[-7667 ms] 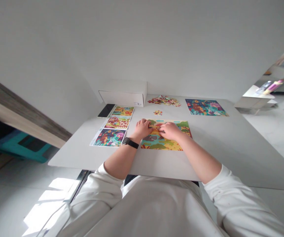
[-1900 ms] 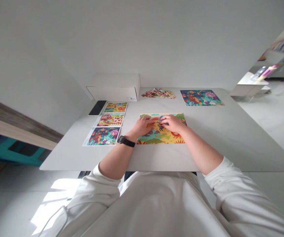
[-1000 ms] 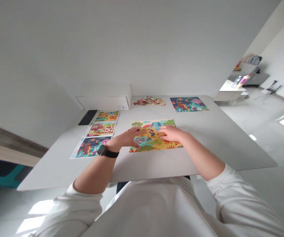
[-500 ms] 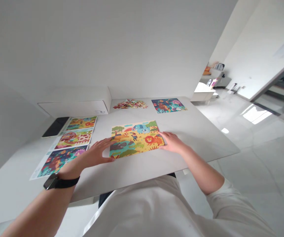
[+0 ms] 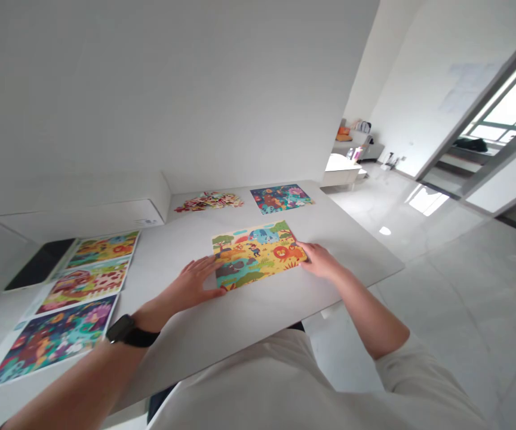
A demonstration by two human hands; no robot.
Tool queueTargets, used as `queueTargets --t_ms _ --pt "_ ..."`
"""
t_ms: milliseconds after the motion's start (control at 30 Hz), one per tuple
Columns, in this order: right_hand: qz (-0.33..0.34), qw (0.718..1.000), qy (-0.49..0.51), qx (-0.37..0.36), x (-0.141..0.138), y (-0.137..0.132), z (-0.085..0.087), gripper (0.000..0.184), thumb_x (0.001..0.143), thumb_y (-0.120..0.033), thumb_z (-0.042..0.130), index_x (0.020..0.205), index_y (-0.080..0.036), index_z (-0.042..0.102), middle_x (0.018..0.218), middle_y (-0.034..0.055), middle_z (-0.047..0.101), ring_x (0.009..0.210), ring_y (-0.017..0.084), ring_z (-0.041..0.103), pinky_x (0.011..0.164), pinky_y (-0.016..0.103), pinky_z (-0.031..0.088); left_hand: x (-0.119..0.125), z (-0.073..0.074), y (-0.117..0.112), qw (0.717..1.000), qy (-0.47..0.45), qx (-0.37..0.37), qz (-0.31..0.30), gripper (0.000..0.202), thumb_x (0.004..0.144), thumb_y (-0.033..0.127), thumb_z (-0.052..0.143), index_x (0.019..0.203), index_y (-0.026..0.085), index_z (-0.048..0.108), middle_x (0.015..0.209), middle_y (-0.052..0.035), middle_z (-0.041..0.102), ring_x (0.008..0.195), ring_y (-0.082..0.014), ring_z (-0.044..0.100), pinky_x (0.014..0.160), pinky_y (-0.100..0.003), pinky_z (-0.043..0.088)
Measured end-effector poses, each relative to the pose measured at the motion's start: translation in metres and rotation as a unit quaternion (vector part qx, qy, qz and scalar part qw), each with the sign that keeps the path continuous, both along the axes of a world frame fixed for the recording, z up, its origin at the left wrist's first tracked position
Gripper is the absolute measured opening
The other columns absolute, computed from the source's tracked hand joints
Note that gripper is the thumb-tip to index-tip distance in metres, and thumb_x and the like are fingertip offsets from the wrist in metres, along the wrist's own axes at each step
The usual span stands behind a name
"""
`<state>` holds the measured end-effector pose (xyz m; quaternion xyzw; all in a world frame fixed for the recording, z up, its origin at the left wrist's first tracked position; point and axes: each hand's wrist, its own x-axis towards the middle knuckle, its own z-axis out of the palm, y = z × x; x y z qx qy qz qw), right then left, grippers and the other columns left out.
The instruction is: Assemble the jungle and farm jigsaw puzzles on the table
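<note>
A jigsaw puzzle [image 5: 262, 258] with a yellow savanna scene of lions, an elephant and a hippo lies between my two hands, at or just above the table; I cannot tell which. My left hand [image 5: 195, 280], with a black watch on the wrist, grips its left edge, the thumb by the near left corner. At the right edge, my right hand [image 5: 318, 259] holds on with curled fingers. The fingertips are partly hidden at the edges. Farther back lies a dark blue animal puzzle [image 5: 280, 198], and left of that a heap of loose puzzle pieces [image 5: 211, 202].
On the left, a printed sheet [image 5: 123, 272] shows three pictures, with a dark phone-like slab [image 5: 38, 264] beside it. A white box [image 5: 83, 215] stands against the wall. The white table [image 5: 352, 239] ends at the right above a shiny tiled floor.
The savanna puzzle has shifted right relative to the loose pieces and the dark puzzle, both hands moving along with it. My view has turned to the right.
</note>
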<state>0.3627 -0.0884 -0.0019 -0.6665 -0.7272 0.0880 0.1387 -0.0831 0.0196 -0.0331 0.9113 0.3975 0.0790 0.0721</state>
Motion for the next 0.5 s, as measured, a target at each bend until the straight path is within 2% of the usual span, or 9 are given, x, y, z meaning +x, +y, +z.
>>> queueTargets --t_ms 167,267,367,500 --pt "-0.092 0.996 -0.015 0.011 0.051 -0.01 -0.005 0.067 0.093 -0.023 0.07 0.158 -0.021 0.054 0.151 0.0158 0.067 0.135 0.034 0.065 0.117 0.049 0.049 0.079 0.007 0.009 1.0 -0.004 -0.009 -0.023 0.082 0.086 0.078 0.066 0.156 0.035 0.059 0.168 -0.0096 0.052 0.155 -0.0376 0.048 0.132 -0.056 0.032" --pt "-0.146 0.989 -0.033 0.008 0.081 -0.011 -0.005 0.064 0.094 -0.024 0.07 0.157 -0.022 0.055 0.149 0.0151 0.069 0.133 0.034 0.066 0.116 0.047 0.05 0.122 0.012 0.012 0.999 0.003 -0.019 -0.034 0.081 0.088 0.076 0.066 0.156 0.032 0.059 0.17 -0.0124 0.049 0.157 -0.0376 0.045 0.132 -0.059 0.03" --pt "-0.185 0.982 -0.044 0.008 0.108 -0.005 -0.005 0.062 0.096 -0.027 0.07 0.156 -0.023 0.055 0.149 0.015 0.068 0.133 0.035 0.066 0.115 0.047 0.051 0.156 0.016 0.018 0.999 -0.007 -0.021 -0.035 0.079 0.089 0.074 0.067 0.155 0.031 0.06 0.17 -0.0135 0.049 0.157 -0.0379 0.045 0.132 -0.059 0.03" --pt "-0.206 0.977 -0.055 0.005 0.135 0.01 -0.005 0.057 0.096 -0.028 0.07 0.152 -0.025 0.059 0.145 0.013 0.072 0.129 0.033 0.068 0.113 0.045 0.052 0.186 0.017 0.028 0.999 -0.018 -0.021 -0.032 0.078 0.089 0.073 0.068 0.153 0.028 0.062 0.168 -0.0143 0.051 0.157 -0.0388 0.045 0.132 -0.057 0.032"
